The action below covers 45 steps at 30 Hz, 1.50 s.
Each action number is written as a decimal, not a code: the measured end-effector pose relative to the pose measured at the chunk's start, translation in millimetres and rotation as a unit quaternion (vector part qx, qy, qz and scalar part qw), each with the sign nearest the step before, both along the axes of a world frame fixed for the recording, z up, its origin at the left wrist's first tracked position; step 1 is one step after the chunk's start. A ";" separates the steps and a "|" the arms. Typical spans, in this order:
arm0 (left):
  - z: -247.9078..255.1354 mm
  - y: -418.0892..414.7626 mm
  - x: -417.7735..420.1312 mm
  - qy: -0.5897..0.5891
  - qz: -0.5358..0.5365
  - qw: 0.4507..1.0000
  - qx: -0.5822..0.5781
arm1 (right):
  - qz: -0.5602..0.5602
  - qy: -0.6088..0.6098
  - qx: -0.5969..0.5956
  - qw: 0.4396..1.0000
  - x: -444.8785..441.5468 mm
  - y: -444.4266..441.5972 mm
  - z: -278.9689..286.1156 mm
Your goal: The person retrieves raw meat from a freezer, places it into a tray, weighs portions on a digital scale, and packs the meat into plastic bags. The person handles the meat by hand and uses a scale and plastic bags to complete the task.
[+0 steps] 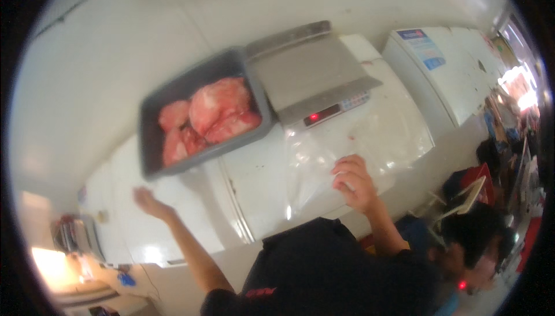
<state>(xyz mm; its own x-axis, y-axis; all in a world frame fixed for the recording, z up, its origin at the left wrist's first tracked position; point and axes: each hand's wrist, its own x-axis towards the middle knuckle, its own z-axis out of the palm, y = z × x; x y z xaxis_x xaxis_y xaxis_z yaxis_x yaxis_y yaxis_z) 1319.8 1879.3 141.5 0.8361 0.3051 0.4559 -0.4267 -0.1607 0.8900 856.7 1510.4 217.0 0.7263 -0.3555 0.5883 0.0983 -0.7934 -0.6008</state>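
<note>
My left hand (151, 203), blurred, is above a white chest-freezer lid (251, 164), just below a dark grey plastic tub (208, 164). No object shows in it. Several large pieces of raw red meat (223, 106) lie in the tub. Beside the tub stands a weighing scale with a bare metal pan (308, 67), its small display (321, 116) lit red. A clear plastic sheet or bag (390, 129) is spread in front of the scale. Over its near side is my right hand (355, 181), fingers curled and thumb apart; whether it touches the plastic is unclear.
Another white chest freezer (451, 69) with a blue label stands to the right. A person (472, 233) is close by at lower right, near a pale frame (464, 199), perhaps a chair. A pale wall (130, 56) runs behind the tub. A lit round-edged surface (86, 288) is at lower left.
</note>
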 end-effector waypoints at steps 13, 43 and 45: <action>-31.2 -32.5 -163.0 0.418 -0.629 0.318 -0.573 | 0.111 -0.032 0.014 0.993 124.9 91.3 -5.6; -63.2 251.2 12.9 0.144 -0.100 0.968 0.182 | -0.034 0.047 0.046 0.997 220.4 216.1 -71.9; -61.8 250.0 -11.5 0.140 -0.056 0.972 0.179 | -0.030 0.030 0.045 0.998 233.2 208.4 -54.0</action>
<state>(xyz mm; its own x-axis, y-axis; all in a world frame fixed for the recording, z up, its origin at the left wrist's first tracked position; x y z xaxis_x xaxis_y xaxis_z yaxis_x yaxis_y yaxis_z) 1308.3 2129.3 79.7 0.9612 0.0694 0.2670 -0.2091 -0.4481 0.8692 1089.9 1718.8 162.9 0.7349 -0.4489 0.5084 0.0137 -0.7396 -0.6729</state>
